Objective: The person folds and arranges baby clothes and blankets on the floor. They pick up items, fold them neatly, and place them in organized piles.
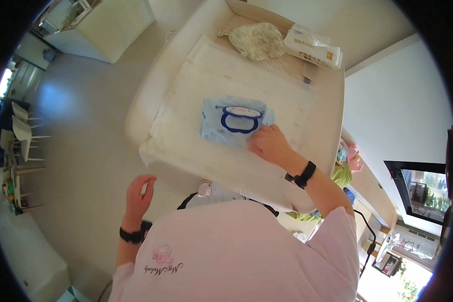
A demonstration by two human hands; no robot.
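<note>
A light blue soft pack of wipes (214, 117) with a dark-blue-rimmed lid lies on a white pad (211, 81), which covers a cream padded changing table. My right hand (270, 145) is at the pack's near right corner, its fingers curled over that edge; the fingertips are partly hidden and slightly blurred. My left hand (139, 194) hangs in the air left of the table's near edge. It holds nothing, and the thumb stands apart from the fingers.
At the table's far end lie a speckled cloth cushion (257, 40) and a white soft pack of tissues (313, 49) bearing writing. The table's raised padded side (145, 104) runs along its left. Beyond the right side are a wooden ledge (370, 188) and a black-framed screen (419, 192).
</note>
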